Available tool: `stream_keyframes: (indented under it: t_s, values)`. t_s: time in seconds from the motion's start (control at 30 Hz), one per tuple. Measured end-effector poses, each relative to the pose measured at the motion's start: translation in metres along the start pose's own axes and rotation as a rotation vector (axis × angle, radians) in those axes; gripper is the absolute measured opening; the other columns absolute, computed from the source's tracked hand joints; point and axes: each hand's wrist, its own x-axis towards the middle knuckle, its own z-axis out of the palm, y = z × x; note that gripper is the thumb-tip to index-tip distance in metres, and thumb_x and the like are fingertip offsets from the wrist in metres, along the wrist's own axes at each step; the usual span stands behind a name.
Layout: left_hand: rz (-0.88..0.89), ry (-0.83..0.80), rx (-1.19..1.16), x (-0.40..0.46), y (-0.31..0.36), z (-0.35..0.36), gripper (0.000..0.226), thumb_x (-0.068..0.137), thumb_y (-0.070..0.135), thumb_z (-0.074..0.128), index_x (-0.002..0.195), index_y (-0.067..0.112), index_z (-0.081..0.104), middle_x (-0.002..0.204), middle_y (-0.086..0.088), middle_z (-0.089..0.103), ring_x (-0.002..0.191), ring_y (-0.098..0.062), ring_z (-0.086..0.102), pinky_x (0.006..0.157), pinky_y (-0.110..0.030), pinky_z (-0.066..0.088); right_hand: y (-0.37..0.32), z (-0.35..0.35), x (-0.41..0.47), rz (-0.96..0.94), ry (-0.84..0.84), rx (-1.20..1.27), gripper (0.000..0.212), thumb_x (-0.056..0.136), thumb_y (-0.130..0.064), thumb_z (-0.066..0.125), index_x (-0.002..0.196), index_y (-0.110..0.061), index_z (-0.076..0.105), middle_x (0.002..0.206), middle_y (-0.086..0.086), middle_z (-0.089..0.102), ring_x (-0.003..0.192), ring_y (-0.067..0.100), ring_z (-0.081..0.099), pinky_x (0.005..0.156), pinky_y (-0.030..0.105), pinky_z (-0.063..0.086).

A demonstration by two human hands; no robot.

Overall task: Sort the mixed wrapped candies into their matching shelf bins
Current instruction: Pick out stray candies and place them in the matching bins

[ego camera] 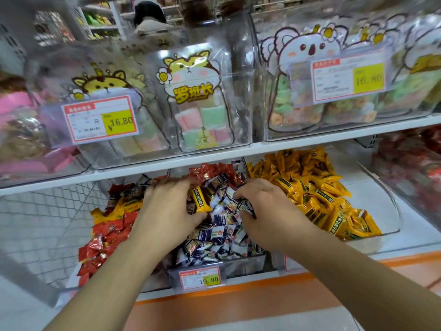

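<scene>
1. The left hand (167, 206) has its grip curled round a yellow-wrapped candy (200, 199); the right hand (265, 206) pinches navy-and-white wrapped candies (245, 206) at its fingertips.
2. Both hands sit in the middle bin (238, 265) on the lower shelf, under the edge of the upper shelf (214, 155), where clear bins hold cartoon-animal bags of pastel sweets.
3. A price tag (200, 278) reading 19.90 fronts the middle bin.
4. That bin holds mostly navy-and-white candies, with red candies (214, 172) at its back.
5. The right bin (391, 211) holds yellow candies (317, 192); the left pile (105, 235) mixes red and yellow.
6. Both forearms reach forward, palms down, hands close together.
</scene>
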Motion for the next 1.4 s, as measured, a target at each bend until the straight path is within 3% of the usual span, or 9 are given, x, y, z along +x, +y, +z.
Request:
stream_keyframes:
  t_s: [0.13,0.3,0.5,0.6,0.7,0.9,1.13,1.27,1.4]
  values:
    - [0.006,0.024,-0.237,-0.021,0.012,-0.006,0.078,0.074,0.062,0.080,0.141,0.046,0.043,0.129,0.020,0.058,0.126,-0.007,0.048,0.099,-0.026,0.042,-0.019,-0.005,-0.002,0.046,0.015,0.177,0.036,0.101,-0.040,0.062,0.135,-0.028,0.059,0.136,-0.008,0.056,0.129,0.011,0.048,0.109,0.034,0.045]
    - [0.062,0.027,-0.464,-0.034,0.040,-0.013,0.079,0.074,0.060,0.079,0.143,0.053,0.041,0.128,0.036,0.051,0.125,0.012,0.040,0.093,-0.010,0.032,-0.033,-0.016,-0.008,0.278,0.053,0.587,0.026,0.091,-0.038,0.078,0.112,-0.031,0.064,0.094,-0.007,0.069,0.075,0.005,0.069,0.065,0.025,0.060]
    - [0.044,-0.026,-0.384,-0.026,0.027,-0.009,0.062,0.090,0.054,0.070,0.146,0.043,0.044,0.140,0.030,0.048,0.125,0.012,0.038,0.105,-0.015,0.030,0.004,-0.061,-0.022,0.404,0.212,0.284,0.020,0.095,-0.032,0.073,0.113,-0.031,0.065,0.103,-0.013,0.070,0.074,0.007,0.065,0.054,0.014,0.050]
    - [-0.021,-0.061,-0.310,-0.021,0.015,0.005,0.051,0.096,0.044,0.066,0.144,0.036,0.050,0.144,0.018,0.053,0.129,0.000,0.049,0.106,-0.021,0.038,0.023,-0.072,-0.022,0.471,0.175,0.006,0.049,0.097,-0.030,0.069,0.144,-0.027,0.056,0.142,-0.001,0.059,0.114,0.023,0.063,0.085,0.034,0.057]
    - [0.003,-0.114,-0.303,-0.014,0.016,0.018,0.045,0.098,0.041,0.065,0.141,0.036,0.053,0.143,0.017,0.055,0.127,-0.004,0.051,0.108,-0.024,0.041,0.017,-0.063,-0.022,0.353,0.155,-0.013,0.053,0.098,-0.025,0.068,0.148,-0.024,0.053,0.149,-0.003,0.054,0.138,0.022,0.047,0.111,0.037,0.043]
    - [0.053,-0.256,-0.320,-0.007,0.026,0.039,0.053,0.097,0.045,0.064,0.147,0.038,0.047,0.147,0.014,0.054,0.130,-0.009,0.054,0.108,-0.030,0.047,-0.009,-0.018,-0.013,-0.022,-0.058,0.027,0.052,0.101,-0.029,0.063,0.151,-0.031,0.048,0.156,-0.008,0.047,0.152,0.011,0.027,0.126,0.039,0.026]
    - [0.087,-0.265,-0.208,-0.012,0.009,0.035,0.028,0.098,0.036,0.065,0.126,0.032,0.071,0.127,0.015,0.068,0.111,-0.006,0.063,0.098,-0.026,0.051,0.000,0.002,-0.004,-0.121,-0.197,-0.145,0.058,0.105,-0.034,0.052,0.159,-0.030,0.031,0.167,-0.012,0.028,0.158,0.012,-0.002,0.129,0.041,0.000]
    - [0.066,-0.346,-0.222,-0.015,0.003,0.030,0.021,0.097,0.037,0.061,0.112,0.038,0.075,0.098,0.012,0.076,0.076,-0.009,0.070,0.072,-0.035,0.060,-0.005,0.005,-0.006,-0.131,-0.239,-0.218,0.057,0.108,-0.036,0.044,0.161,-0.039,0.023,0.170,-0.017,0.015,0.157,0.014,-0.012,0.126,0.043,-0.010]
    - [0.054,-0.376,-0.230,-0.016,0.001,0.021,0.019,0.099,0.037,0.059,0.095,0.037,0.077,0.066,0.009,0.071,0.047,-0.016,0.061,0.052,-0.043,0.055,-0.008,0.006,-0.009,-0.115,-0.265,-0.335,0.044,0.108,-0.043,0.037,0.150,-0.034,0.048,0.166,-0.014,0.029,0.158,0.020,-0.007,0.127,0.052,-0.006]
